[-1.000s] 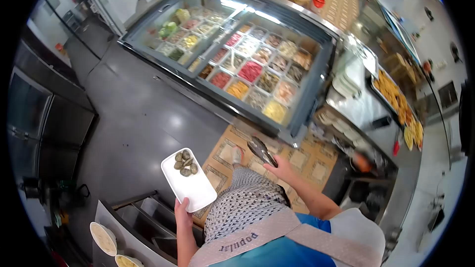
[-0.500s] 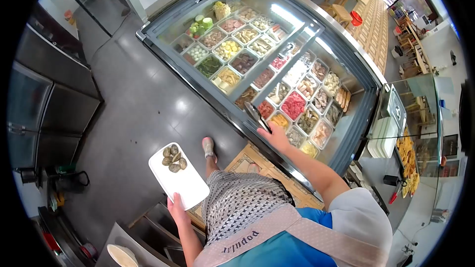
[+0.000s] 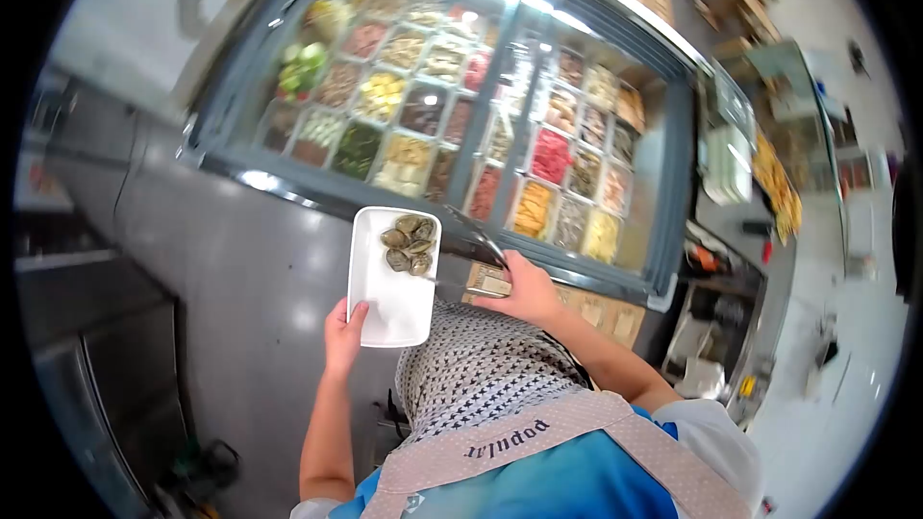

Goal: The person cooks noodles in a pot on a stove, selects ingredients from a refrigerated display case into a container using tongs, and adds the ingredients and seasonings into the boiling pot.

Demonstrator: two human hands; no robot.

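Note:
My left hand [image 3: 344, 334] grips the lower left edge of a white tray [image 3: 392, 315], thumb over the rim. Several clams [image 3: 409, 242] with brownish shells lie clustered at the tray's far end. Closed around a pair of metal tongs [image 3: 481, 236], my right hand [image 3: 527, 290] is just right of the tray. The two arms of the tongs are spread apart with no food visible between them, their tips pointing left toward the tray's right side. Motion blurs the tongs somewhat.
A glass-topped display case [image 3: 423, 197] filled with several food containers stands ahead, its metal front edge close to the tray. Stacked white trays [image 3: 726, 165] sit on the right-hand counter. Steel cabinets [image 3: 130, 365] are at the left.
The tray with the clams has come up and right, in front of my body. My right hand has drawn the tongs back from the case toward the tray. The view has turned.

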